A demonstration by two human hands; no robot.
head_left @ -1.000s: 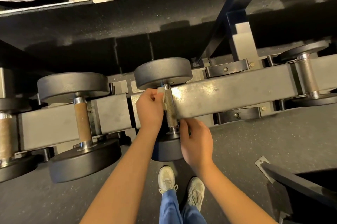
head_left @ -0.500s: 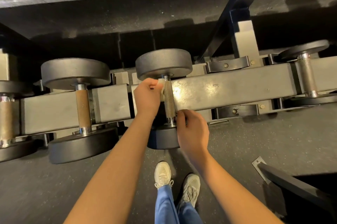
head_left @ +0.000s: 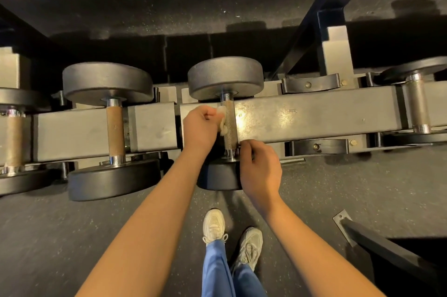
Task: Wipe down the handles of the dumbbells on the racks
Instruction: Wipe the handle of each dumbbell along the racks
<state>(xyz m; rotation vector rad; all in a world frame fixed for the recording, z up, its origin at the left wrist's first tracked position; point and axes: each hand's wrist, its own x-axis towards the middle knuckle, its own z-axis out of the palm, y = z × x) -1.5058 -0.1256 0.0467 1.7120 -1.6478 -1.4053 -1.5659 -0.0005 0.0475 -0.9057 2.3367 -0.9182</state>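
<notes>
A black dumbbell (head_left: 225, 79) lies across the grey rack beam (head_left: 314, 117), its knurled steel handle (head_left: 231, 132) pointing toward me. My left hand (head_left: 199, 127) grips a small white wipe (head_left: 222, 118) and presses it against the left side of that handle, near the far end. My right hand (head_left: 260, 166) curls around the near end of the handle, at the collar above the near head (head_left: 217, 179). The wipe is mostly hidden in my fist.
A bigger dumbbell with a rusty handle (head_left: 115, 127) sits to the left, with another at the far left edge (head_left: 13, 137). One more handle (head_left: 417, 108) is at the right. A blue rack post (head_left: 312, 28) rises behind. A dark base plate (head_left: 387, 248) lies on the floor by my feet.
The view has shifted slightly, so the rack sits a little higher in frame. Both hands stay on the same dumbbell, and a bit more of the wipe shows beside the handle.
</notes>
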